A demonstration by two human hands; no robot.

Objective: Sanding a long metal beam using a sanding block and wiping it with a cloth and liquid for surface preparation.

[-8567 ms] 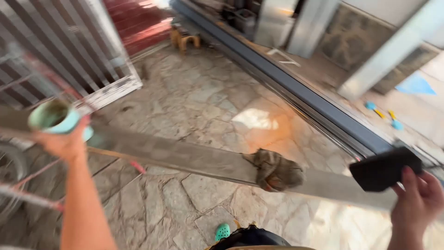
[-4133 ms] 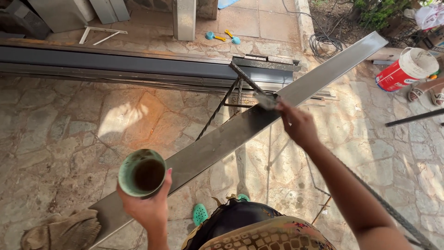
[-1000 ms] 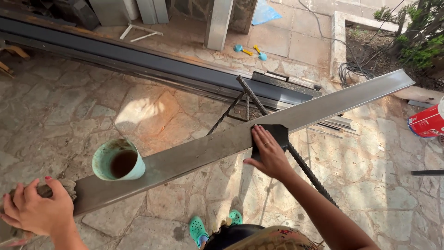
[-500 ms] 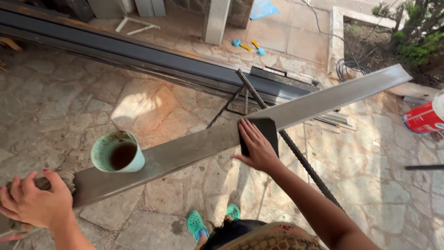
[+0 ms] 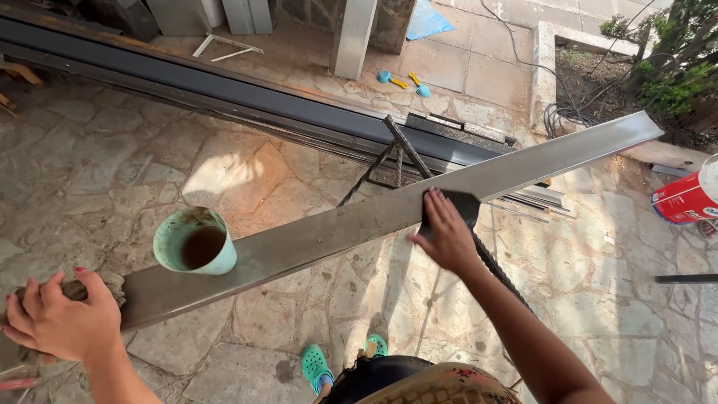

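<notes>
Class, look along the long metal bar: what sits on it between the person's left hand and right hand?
In the head view, a turquoise cup holding dark liquid stands on the metal bar, between the left hand and the right hand.
</notes>
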